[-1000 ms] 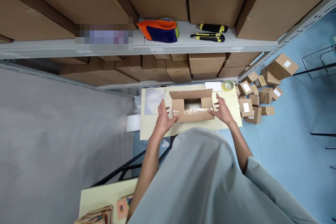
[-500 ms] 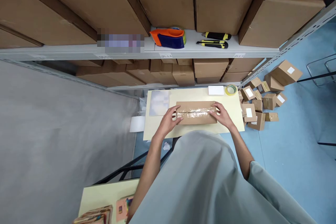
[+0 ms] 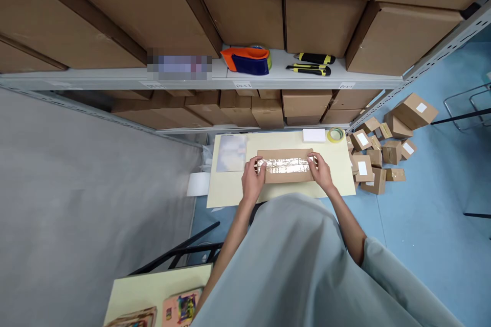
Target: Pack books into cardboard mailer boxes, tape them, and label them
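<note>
A long, flat cardboard box (image 3: 287,178) rests on the pale yellow table (image 3: 226,189), with shiny clear tape along the middle of its top. My left hand (image 3: 253,179) grips the box's left end, its thumb on top near the end of the tape. At the opposite end, my right hand (image 3: 321,171) holds the box with thumb and fingers around the right edge. Behind the box lie a white box-shaped item (image 3: 313,135) and a roll of tape (image 3: 335,135). A printed sheet (image 3: 231,153) is on the table to the left.
Shelving with large cartons (image 3: 318,20) stands ahead. Its ledge carries an orange and blue tape dispenser (image 3: 249,61) and utility knives (image 3: 315,59). Several small boxes (image 3: 362,166) are piled on the floor at right. A second table (image 3: 141,291) with books (image 3: 180,309) is at lower left.
My left hand has moved inward, its thumb now on top of the box's left end by the tape. My right hand has shifted slightly and still holds the right end.
</note>
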`<state>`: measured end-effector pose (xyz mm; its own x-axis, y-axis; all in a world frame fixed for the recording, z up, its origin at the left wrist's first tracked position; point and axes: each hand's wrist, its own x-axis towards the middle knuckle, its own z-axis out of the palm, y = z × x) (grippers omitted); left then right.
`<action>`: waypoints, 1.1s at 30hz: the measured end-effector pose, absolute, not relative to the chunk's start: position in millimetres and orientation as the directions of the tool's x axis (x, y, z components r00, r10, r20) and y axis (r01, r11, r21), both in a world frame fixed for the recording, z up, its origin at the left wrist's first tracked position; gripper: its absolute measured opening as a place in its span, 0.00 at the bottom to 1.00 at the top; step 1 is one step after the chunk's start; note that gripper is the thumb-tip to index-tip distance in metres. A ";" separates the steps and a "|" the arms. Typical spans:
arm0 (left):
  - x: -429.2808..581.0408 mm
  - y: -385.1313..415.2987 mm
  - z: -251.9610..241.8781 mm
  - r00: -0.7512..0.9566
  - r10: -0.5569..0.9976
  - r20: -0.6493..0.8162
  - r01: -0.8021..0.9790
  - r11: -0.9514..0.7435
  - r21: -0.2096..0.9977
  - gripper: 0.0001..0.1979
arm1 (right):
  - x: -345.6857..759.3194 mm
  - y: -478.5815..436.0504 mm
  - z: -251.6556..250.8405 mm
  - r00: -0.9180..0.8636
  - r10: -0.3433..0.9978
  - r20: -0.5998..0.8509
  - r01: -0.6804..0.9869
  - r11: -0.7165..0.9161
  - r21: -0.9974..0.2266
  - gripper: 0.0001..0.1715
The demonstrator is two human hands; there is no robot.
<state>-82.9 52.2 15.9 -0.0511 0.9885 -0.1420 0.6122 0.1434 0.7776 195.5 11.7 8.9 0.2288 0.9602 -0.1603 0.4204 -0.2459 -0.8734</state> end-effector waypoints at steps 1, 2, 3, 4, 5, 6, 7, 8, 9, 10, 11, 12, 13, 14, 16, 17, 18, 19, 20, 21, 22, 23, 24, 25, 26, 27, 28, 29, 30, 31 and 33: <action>-81.3 52.1 15.9 -0.070 0.986 -0.154 0.602 0.165 0.781 0.24 | 198.2 10.3 7.3 0.234 0.960 -0.153 0.404 -0.239 -0.883 0.29; -79.4 52.0 16.0 -0.089 0.982 -0.165 0.591 0.186 0.785 0.26 | 201.8 8.6 5.3 0.240 0.959 -0.153 0.382 -0.238 -0.893 0.32; -77.0 51.7 16.2 -0.103 0.980 -0.172 0.581 0.200 0.789 0.29 | 206.1 6.7 3.0 0.246 0.956 -0.161 0.358 -0.244 -0.901 0.35; -74.3 51.2 16.4 -0.110 0.979 -0.171 0.577 0.202 0.791 0.30 | 210.8 4.6 0.4 0.251 0.952 -0.175 0.336 -0.255 -0.907 0.38; -71.4 50.5 16.4 -0.105 0.981 -0.160 0.580 0.191 0.792 0.29 | 215.3 2.3 -2.4 0.255 0.947 -0.193 0.319 -0.271 -0.908 0.41; -68.6 49.7 16.0 -0.093 0.985 -0.143 0.586 0.171 0.792 0.27 | 219.3 0.2 -5.1 0.261 0.942 -0.210 0.308 -0.288 -0.907 0.43; -66.2 48.7 14.9 -0.081 0.989 -0.123 0.592 0.147 0.792 0.25 | 222.2 -1.7 -7.8 0.267 0.937 -0.223 0.302 -0.301 -0.904 0.44; -64.5 47.9 13.0 -0.071 0.992 -0.101 0.597 0.123 0.793 0.24 | 223.5 -3.2 -10.2 0.270 0.935 -0.229 0.303 -0.308 -0.902 0.44; -63.9 47.3 9.9 -0.067 0.995 -0.079 0.600 0.104 0.794 0.23 | 223.1 -4.1 -12.3 0.268 0.936 -0.230 0.311 -0.310 -0.899 0.44; -64.7 47.1 5.6 -0.070 0.996 -0.059 0.600 0.089 0.795 0.22 | 220.8 -4.3 -13.9 0.260 0.938 -0.230 0.325 -0.309 -0.894 0.44; -66.8 47.4 0.4 -0.079 0.996 -0.042 0.597 0.081 0.798 0.22 | 216.8 -3.7 -14.9 0.249 0.940 -0.232 0.343 -0.309 -0.887 0.43; -70.0 48.1 -5.6 -0.094 0.995 -0.031 0.590 0.081 0.804 0.23 | 211.6 -2.4 -15.2 0.239 0.942 -0.237 0.365 -0.313 -0.877 0.43; -73.9 49.3 -11.9 -0.107 0.994 -0.032 0.571 0.088 0.816 0.23 | 205.8 -0.4 -14.9 0.235 0.941 -0.245 0.390 -0.323 -0.862 0.42; -78.0 50.8 -18.2 -0.116 0.992 -0.049 0.537 0.105 0.837 0.23 | 200.1 2.1 -14.1 0.239 0.937 -0.253 0.417 -0.335 -0.845 0.42; -84.7 54.0 -28.7 -0.116 0.986 -0.118 0.438 0.157 0.885 0.25 | 192.2 7.7 -11.1 0.255 0.930 -0.266 0.457 -0.358 -0.814 0.42; -86.4 55.4 -32.5 -0.109 0.983 -0.150 0.394 0.181 0.901 0.26 | 190.8 10.2 -9.4 0.259 0.927 -0.273 0.464 -0.367 -0.806 0.42; -86.9 56.4 -35.2 -0.106 0.980 -0.169 0.368 0.197 0.909 0.26 | 191.2 12.0 -7.6 0.251 0.925 -0.285 0.458 -0.373 -0.807 0.42; -86.4 57.1 -37.0 -0.110 0.978 -0.175 0.362 0.204 0.910 0.27 | 193.0 13.1 -5.9 0.232 0.925 -0.300 0.440 -0.375 -0.816 0.42; -85.1 57.3 -38.0 -0.121 0.978 -0.171 0.373 0.204 0.905 0.27 | 195.7 13.3 -4.4 0.211 0.927 -0.310 0.415 -0.372 -0.831 0.42; -83.5 57.2 -38.6 -0.135 0.978 -0.161 0.391 0.201 0.898 0.28 | 198.6 12.6 -2.9 0.193 0.930 -0.312 0.390 -0.365 -0.846 0.42; -82.1 56.8 -39.2 -0.147 0.977 -0.152 0.407 0.200 0.891 0.28 | 200.9 11.1 -1.4 0.182 0.934 -0.308 0.372 -0.356 -0.857 0.42; -81.1 56.1 -39.9 -0.155 0.977 -0.148 0.418 0.201 0.886 0.28 | 202.3 8.9 0.2 0.181 0.937 -0.300 0.366 -0.347 -0.863 0.42; -80.8 55.4 -41.0 -0.160 0.976 -0.150 0.420 0.205 0.884 0.28 | 202.4 6.2 2.2 0.189 0.938 -0.290 0.377 -0.342 -0.861 0.42; -81.2 54.8 -42.6 -0.164 0.974 -0.156 0.418 0.212 0.884 0.28 | 201.1 3.2 4.4 0.198 0.939 -0.280 0.401 -0.339 -0.851 0.42; -82.2 54.2 -44.5 -0.170 0.972 -0.165 0.410 0.222 0.885 0.28 | 198.7 0.3 6.9 0.202 0.940 -0.274 0.433 -0.336 -0.836 0.42; -83.8 53.7 -46.8 -0.178 0.968 -0.175 0.400 0.233 0.886 0.28 | 195.5 -2.4 9.6 0.203 0.942 -0.268 0.468 -0.334 -0.819 0.42; -85.7 53.4 -49.2 -0.187 0.965 -0.183 0.390 0.244 0.888 0.29 | 191.6 -4.6 12.3 0.203 0.944 -0.260 0.502 -0.328 -0.800 0.42; -87.9 53.3 -51.4 -0.197 0.962 -0.187 0.380 0.251 0.890 0.29 | 187.5 -6.2 15.1 0.202 0.947 -0.251 0.534 -0.321 -0.782 0.42; -90.2 53.4 -53.4 -0.205 0.960 -0.191 0.370 0.256 0.893 0.29 | 183.2 -7.1 17.6 0.202 0.949 -0.242 0.561 -0.315 -0.765 0.41; -92.6 53.7 -55.0 -0.210 0.958 -0.195 0.359 0.261 0.896 0.29 | 179.0 -7.3 20.0 0.205 0.951 -0.233 0.585 -0.310 -0.750 0.41; -97.9 54.8 -56.7 -0.208 0.955 -0.211 0.332 0.271 0.903 0.30 | 170.5 -5.6 24.3 0.214 0.953 -0.215 0.627 -0.303 -0.718 0.39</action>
